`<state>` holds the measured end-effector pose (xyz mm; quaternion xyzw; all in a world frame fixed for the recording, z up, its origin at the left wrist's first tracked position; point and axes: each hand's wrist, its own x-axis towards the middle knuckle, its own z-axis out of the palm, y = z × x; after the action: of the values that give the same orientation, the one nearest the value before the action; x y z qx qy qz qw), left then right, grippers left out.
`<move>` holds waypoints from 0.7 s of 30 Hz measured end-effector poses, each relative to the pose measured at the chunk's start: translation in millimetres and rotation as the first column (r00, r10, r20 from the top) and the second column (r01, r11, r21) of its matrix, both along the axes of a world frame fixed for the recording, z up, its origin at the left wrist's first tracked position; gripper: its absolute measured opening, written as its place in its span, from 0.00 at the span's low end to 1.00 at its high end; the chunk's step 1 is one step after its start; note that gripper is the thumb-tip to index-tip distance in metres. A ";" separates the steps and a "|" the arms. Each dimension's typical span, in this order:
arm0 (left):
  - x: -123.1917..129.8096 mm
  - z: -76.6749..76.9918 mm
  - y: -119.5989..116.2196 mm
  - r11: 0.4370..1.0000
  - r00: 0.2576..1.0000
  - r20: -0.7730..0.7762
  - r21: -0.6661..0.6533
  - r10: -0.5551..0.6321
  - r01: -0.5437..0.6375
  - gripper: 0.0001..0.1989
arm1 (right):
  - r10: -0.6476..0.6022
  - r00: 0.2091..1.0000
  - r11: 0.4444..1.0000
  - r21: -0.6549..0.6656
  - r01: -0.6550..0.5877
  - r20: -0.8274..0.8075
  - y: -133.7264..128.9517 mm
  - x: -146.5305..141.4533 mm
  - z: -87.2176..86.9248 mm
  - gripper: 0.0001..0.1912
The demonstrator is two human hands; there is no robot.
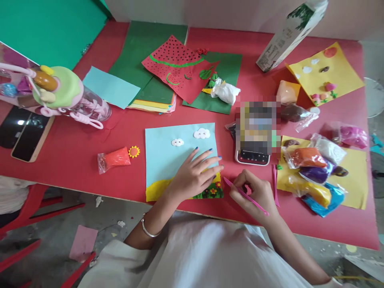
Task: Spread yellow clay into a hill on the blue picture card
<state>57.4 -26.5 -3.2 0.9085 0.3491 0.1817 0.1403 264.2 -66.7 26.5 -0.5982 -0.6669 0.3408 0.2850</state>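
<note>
My left hand [194, 172] lies spread over a light blue sheet of paper [163, 154], its fingers pointing to the sheet's right edge. Two white clouds with small faces, a larger cloud [201, 133] and a smaller cloud [177, 142], sit on the upper part. Along the bottom runs a yellow strip [157, 190], and at the lower right is a green patch with small flowers [212, 191], partly under my left hand. Just right of the sheet, my right hand [255, 192] grips a pink modelling tool [246, 196], its pointed end towards the sheet.
An orange-red clay packet [114, 159] and a clay sun [134, 152] lie left of the sheet. A phone [252, 158] and another pink tool [275, 186] are to the right, near several clay packets [309, 158]. A carton [291, 36] stands behind; a bottle [93, 105] is at left.
</note>
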 end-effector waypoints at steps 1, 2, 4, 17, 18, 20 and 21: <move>-1.0 0.4 -0.1 0.998 0.999 0.029 0.037 -0.044 0.043 0.14 | -0.013 1.000 1.000 0.028 0.014 -0.006 -0.8 1.1 -0.5 0.08; -1.6 0.8 -0.3 0.994 0.996 0.043 0.068 -0.083 0.080 0.14 | -0.023 1.000 0.998 0.051 0.024 -0.006 -1.5 2.2 -1.0 0.08; -1.1 1.2 -0.5 0.987 0.992 0.033 0.102 -0.125 0.121 0.13 | -0.032 0.999 0.996 0.081 0.030 0.022 -2.7 3.7 -2.5 0.09; 3.8 -0.5 2.4 0.998 0.996 0.085 0.053 -0.042 0.037 0.15 | 0.016 0.998 0.982 0.188 -0.027 0.063 -7.5 3.4 -16.4 0.08; 3.7 -0.8 2.2 0.999 0.995 0.095 0.036 -0.029 0.026 0.15 | 0.024 0.997 0.978 0.205 -0.038 0.068 -7.7 2.9 -16.3 0.07; 3.4 -1.5 1.6 1.000 0.993 0.122 0.012 -0.003 0.002 0.16 | 0.057 0.994 0.968 0.237 -0.078 0.091 -8.4 1.4 -16.4 0.05; 3.2 -1.8 1.3 1.000 0.991 0.133 0.007 0.006 -0.007 0.15 | 0.077 0.991 0.962 0.253 -0.102 0.106 -9.0 0.4 -16.6 0.05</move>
<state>60.6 -25.2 -5.0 0.8937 0.3415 0.2434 0.1594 264.6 -75.6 9.9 -0.5407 -0.7447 0.2349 0.3128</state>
